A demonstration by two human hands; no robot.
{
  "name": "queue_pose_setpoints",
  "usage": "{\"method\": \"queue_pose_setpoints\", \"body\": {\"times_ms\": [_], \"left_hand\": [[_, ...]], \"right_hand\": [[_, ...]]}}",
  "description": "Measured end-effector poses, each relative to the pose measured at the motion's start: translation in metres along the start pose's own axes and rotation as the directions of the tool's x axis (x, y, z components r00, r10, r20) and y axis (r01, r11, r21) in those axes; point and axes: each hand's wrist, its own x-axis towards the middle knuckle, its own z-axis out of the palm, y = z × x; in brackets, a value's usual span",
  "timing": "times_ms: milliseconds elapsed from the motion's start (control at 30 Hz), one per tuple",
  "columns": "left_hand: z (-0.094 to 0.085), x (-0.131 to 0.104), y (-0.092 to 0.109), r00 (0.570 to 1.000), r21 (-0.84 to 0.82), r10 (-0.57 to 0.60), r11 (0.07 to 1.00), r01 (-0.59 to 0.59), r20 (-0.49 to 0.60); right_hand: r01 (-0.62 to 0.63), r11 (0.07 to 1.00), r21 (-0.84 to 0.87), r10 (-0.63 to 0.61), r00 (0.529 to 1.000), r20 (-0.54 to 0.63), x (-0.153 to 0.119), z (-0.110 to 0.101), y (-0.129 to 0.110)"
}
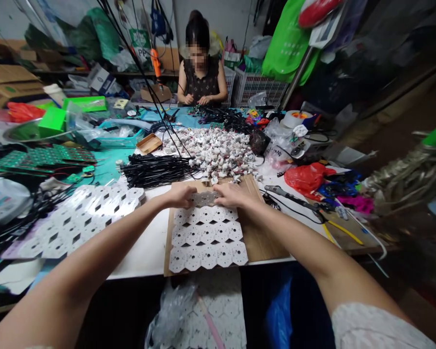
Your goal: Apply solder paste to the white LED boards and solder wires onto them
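Both my hands grip a narrow strip of circuit board (203, 198) near the far edge of a piece of cardboard (265, 242). The strip's grey face is tilted up toward me. My left hand (181, 196) is closed on its left end, and my right hand (230, 195) pinches the right end. Just below it lies a white circuit board panel (208, 237) with scalloped edges and diamond-shaped gaps between its rows. Whether the strip is still joined to this panel, I cannot tell. Beyond my fingers is a heap of small white parts with wires (218, 150).
More white panels (83, 218) lie at left beside a bundle of black cables (156, 169). A soldering iron (290, 198) and yellow-handled pliers (345, 232) are on the right. Across the table sits another person (202, 72). Below the edge are more panels (225, 300) and a plastic bag (170, 310).
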Motion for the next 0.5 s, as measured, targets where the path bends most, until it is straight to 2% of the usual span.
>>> {"method": "queue_pose_setpoints", "body": {"times_ms": [167, 400, 500], "left_hand": [[0.02, 0.004, 0.0, 0.998, 0.038, -0.046, 0.998, 0.047, -0.037], [0.005, 0.017, -0.023, 0.988, -0.064, -0.154, 0.986, 0.155, 0.016], [0.007, 0.025, -0.03, 0.973, -0.119, -0.229, 0.966, 0.231, 0.027]], "right_hand": [[0.0, 1.0, 0.011, 0.0, 0.998, -0.062, -0.001, 0.022, -0.005], [-0.071, 0.994, 0.083, 0.074, 0.996, -0.039, 0.024, 0.007, 0.021], [-0.098, 0.991, 0.093, 0.101, 0.995, -0.028, 0.032, 0.007, 0.024]]}}
